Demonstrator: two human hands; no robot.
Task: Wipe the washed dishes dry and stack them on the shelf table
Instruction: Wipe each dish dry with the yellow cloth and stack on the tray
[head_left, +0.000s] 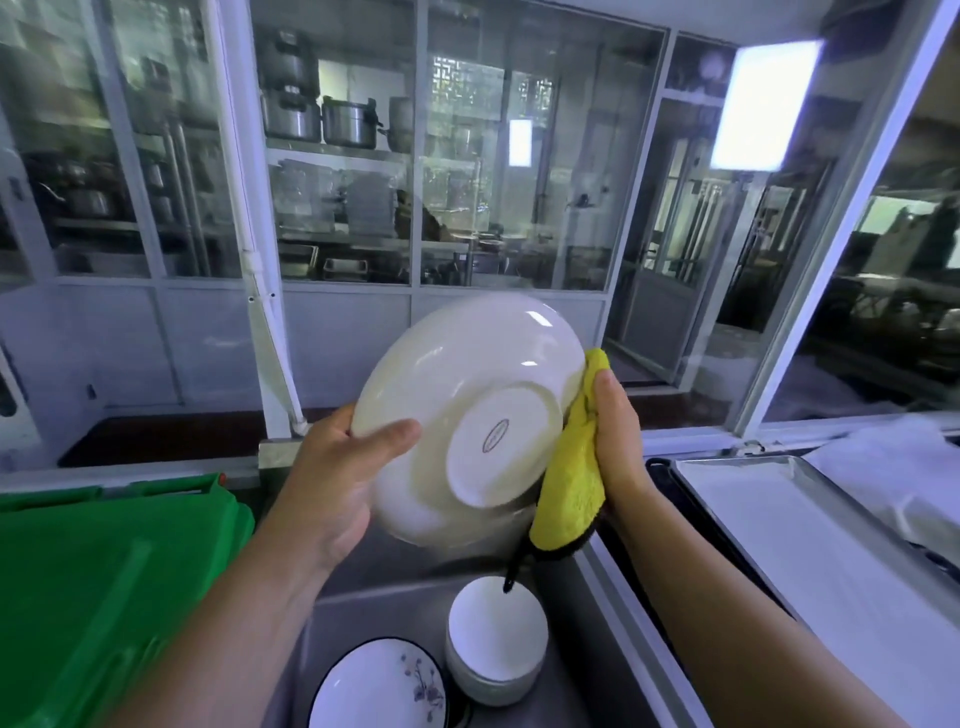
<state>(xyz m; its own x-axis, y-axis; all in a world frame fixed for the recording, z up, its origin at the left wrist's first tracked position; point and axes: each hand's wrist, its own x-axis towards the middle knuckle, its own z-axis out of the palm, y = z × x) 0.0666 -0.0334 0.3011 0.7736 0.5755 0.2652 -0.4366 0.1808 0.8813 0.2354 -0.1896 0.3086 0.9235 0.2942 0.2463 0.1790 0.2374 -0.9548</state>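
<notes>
I hold a white plate up over the sink with its underside toward me. My left hand grips its lower left rim, thumb across the back. My right hand holds a yellow cloth with a black edge against the plate's right rim; the cloth wraps round to the hidden front face. Below, in the steel sink, stand a stack of white bowls and a flowered plate with a dark rim.
A green plastic bin lid lies at the left. At the right is a steel tray on the shelf table, with a white cloth beyond it. Glass partitions with stored pots stand behind the sink.
</notes>
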